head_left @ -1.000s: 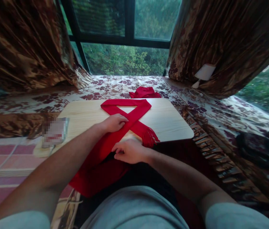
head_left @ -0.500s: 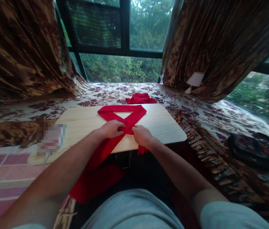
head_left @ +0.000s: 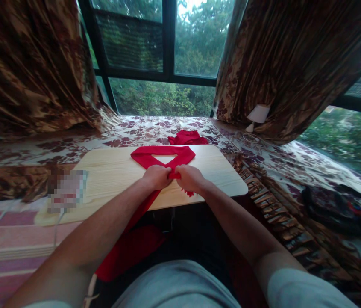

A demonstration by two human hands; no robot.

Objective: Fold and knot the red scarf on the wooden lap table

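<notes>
A red scarf (head_left: 142,159) lies on the light wooden table (head_left: 110,171), looped into a triangle with its two ends crossing at the near side. At the crossing my left hand (head_left: 157,176) is closed on the scarf from the left. My right hand (head_left: 190,177) pinches it from the right, close beside the left. One fringed end shows just below my right hand. The longer end runs down under my left forearm, off the table's near edge, toward my lap. My fingertips are partly hidden by the backs of my hands.
Another crumpled red cloth (head_left: 188,137) sits behind the table on the floral cover (head_left: 135,128). A blurred-out object with a cord (head_left: 59,218) is at the table's left corner. To the right are a small white lamp (head_left: 259,114) and a black bag (head_left: 337,211).
Both hands have closed in on the crossing, the left turning over and gripping the cloth. The fringed end has been drawn up toward my right hand. The view has tilted slightly.
</notes>
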